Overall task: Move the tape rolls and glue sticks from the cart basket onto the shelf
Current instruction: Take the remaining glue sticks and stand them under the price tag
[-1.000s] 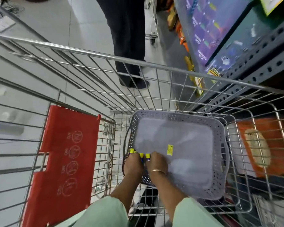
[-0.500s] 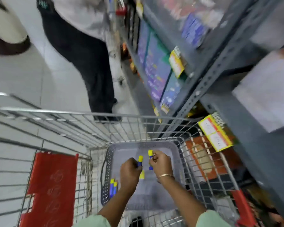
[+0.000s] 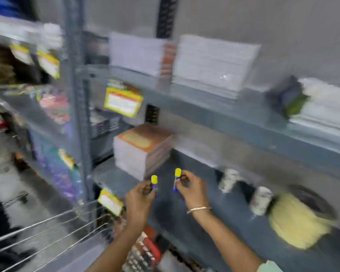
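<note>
Grey metal shelving (image 3: 234, 122) in tiers, motion-blurred. Paper stacks (image 3: 212, 63) on upper tier, above fingers. Orange-topped stack (image 3: 141, 150) just beyond fingers. Yellow price tags (image 3: 123, 101) on edges. Pale tiled floor (image 3: 6, 179) far left.

Landmark: the stack of notebooks (image 3: 140, 152) on the middle shelf (image 3: 214, 209). Just right of and in front of the stack, two hands each hold one glue stick upright above that shelf: left hand (image 3: 140, 195) with the left glue stick (image 3: 154, 182), right hand (image 3: 190, 188) with the right glue stick (image 3: 177, 180). Further right along the shelf stand two tape rolls (image 3: 229, 180). The cart rim (image 3: 47, 230) lies below and left of the stack.
</note>
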{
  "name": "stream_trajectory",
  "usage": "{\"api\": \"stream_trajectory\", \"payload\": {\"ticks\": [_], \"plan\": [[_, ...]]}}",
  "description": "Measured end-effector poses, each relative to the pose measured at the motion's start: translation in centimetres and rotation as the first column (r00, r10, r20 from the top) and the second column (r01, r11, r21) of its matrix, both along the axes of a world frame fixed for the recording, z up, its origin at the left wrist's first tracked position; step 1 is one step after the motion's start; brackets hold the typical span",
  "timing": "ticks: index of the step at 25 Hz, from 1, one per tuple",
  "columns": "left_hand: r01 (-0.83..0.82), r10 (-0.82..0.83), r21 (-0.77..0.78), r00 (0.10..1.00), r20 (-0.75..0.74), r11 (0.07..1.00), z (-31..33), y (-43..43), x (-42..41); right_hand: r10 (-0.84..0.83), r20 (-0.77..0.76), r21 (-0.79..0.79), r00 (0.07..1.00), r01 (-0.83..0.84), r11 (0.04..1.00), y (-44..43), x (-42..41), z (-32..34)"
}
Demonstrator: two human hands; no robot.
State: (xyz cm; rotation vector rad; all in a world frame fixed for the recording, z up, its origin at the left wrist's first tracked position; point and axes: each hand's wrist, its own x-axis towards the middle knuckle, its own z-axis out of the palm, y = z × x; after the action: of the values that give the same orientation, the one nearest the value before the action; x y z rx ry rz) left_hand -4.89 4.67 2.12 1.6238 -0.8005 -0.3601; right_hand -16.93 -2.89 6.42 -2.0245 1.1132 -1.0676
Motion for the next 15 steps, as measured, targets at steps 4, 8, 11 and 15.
{"api": "stream_trajectory", "payload": {"ticks": [4, 8, 11, 15], "plan": [[0.243, -0.25, -0.111, 0.966, -0.062, 0.964, 3.7, -5.0, -14.8, -0.199, 0.075, -0.009, 0.977, 0.201, 0.98, -1.9, -13.7, 2.2], [0.46, -0.482, -0.167, 0.868, -0.122, 0.872, 4.3, -7.4, -27.6, -0.425, 0.068, -0.048, 0.903, 0.428, 0.903, -1.5, -26.5, 3.2], [0.605, -0.624, -0.178, 0.776, -0.087, 0.776, 4.3, -7.1, -35.6, -0.586, 0.059, -0.1, 0.808, 0.588, 0.802, 0.4, -34.8, 3.5], [0.77, -0.776, -0.107, 0.63, -0.026, 0.629, 2.2, -6.1, -43.8, -0.784, -0.01, -0.025, 0.621, 0.784, 0.621, 4.1, -43.6, 2.0]]}}
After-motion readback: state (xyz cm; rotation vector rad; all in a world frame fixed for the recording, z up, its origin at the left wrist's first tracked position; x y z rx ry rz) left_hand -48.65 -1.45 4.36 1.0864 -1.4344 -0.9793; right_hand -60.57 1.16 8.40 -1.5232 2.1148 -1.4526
